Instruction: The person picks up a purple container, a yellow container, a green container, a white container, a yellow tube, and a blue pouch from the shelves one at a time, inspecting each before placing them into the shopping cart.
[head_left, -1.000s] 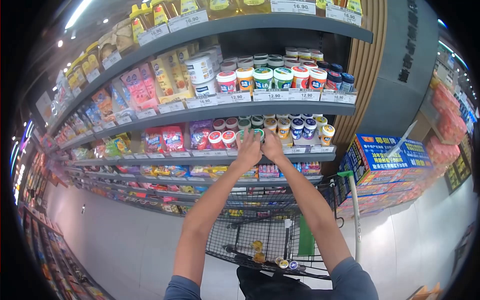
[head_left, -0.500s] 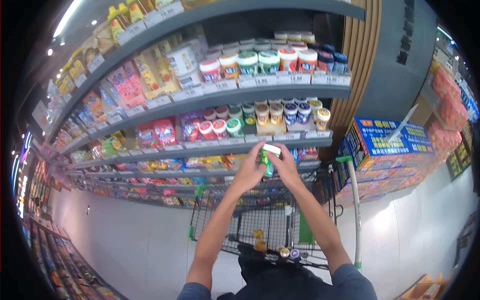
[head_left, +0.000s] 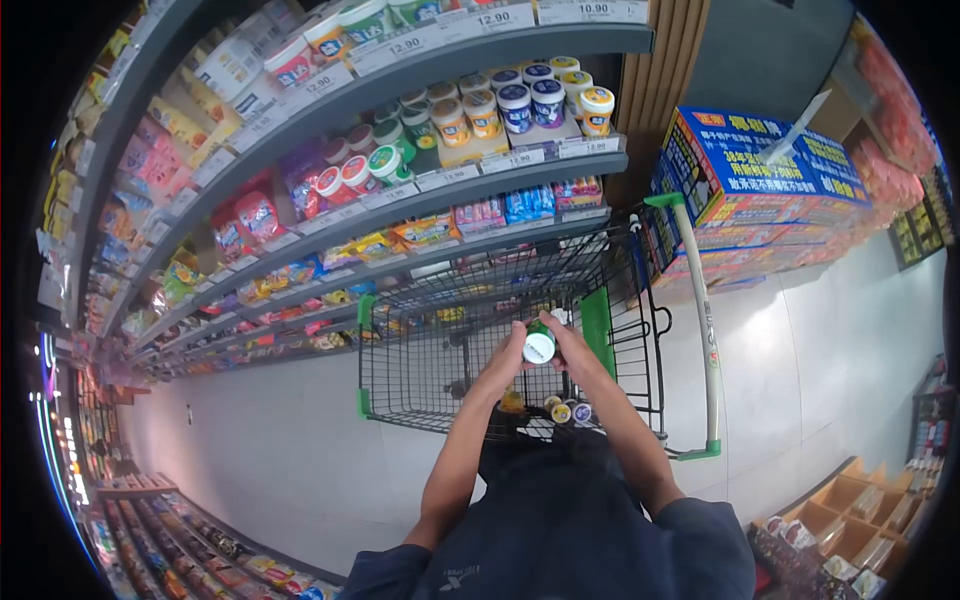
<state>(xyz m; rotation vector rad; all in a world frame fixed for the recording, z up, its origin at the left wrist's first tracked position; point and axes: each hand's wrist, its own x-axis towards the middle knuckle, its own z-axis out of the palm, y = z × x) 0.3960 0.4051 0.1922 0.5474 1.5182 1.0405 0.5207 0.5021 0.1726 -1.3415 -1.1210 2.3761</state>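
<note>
Between my two hands is a small green bottle with a round white cap [head_left: 539,348], its cap turned up toward the camera. My left hand [head_left: 507,358] wraps its left side, and my right hand [head_left: 572,350] grips it from the right. Both hands are over the wire shopping cart [head_left: 410,385], close to my body. Inside the cart, near me, lie several round tubs [head_left: 562,412] and a yellow item [head_left: 512,402], partly hidden by my left arm.
Shelves [head_left: 450,172] of tubs and bagged sweets curve across the front and left. Blue boxes [head_left: 765,165] are stacked at the right, beyond the cart handle [head_left: 705,320]. Wooden bins [head_left: 865,510] stand lower right, another shelf [head_left: 170,540] lower left.
The view has tilted down. Both hands with the bottle are lower and nearer my body, and the bottle has turned so its cap faces up toward the camera.
</note>
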